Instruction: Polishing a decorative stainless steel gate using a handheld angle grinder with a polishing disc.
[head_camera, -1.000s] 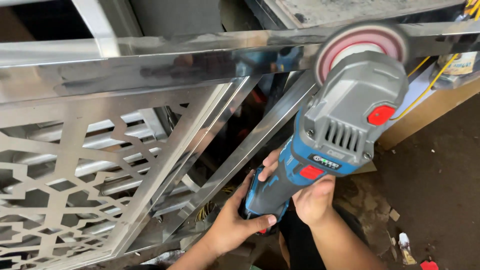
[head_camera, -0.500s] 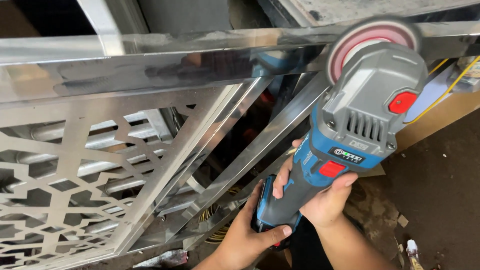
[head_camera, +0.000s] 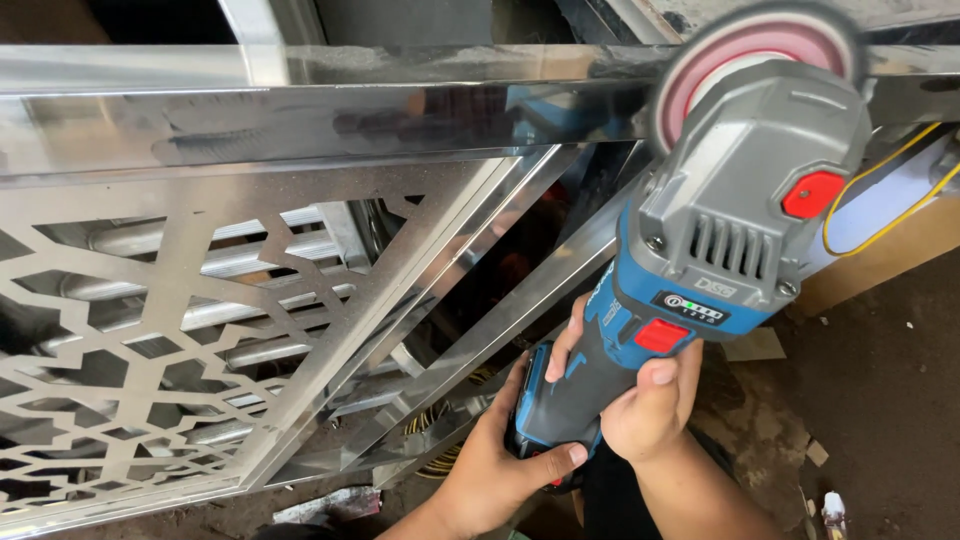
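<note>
I hold a blue and grey cordless angle grinder (head_camera: 720, 230) with both hands. My right hand (head_camera: 640, 395) grips its blue body just below the red switch. My left hand (head_camera: 500, 460) wraps the battery end lower down. The pink, blurred polishing disc (head_camera: 745, 50) at the tool's head rests against the shiny top rail (head_camera: 300, 110) of a stainless steel frame. The frame has diagonal bars (head_camera: 470, 290) and a cut-out patterned panel (head_camera: 150, 340).
Steel tubes (head_camera: 250, 260) lie behind the patterned panel. A yellow cable (head_camera: 880, 225) and a cardboard piece (head_camera: 880, 260) are at the right. Dirt floor (head_camera: 880, 400) with scraps lies lower right. Yellow coiled cable (head_camera: 440, 440) shows under the frame.
The grinder and both hands have shifted to the right along the top rail. The grip is unchanged.
</note>
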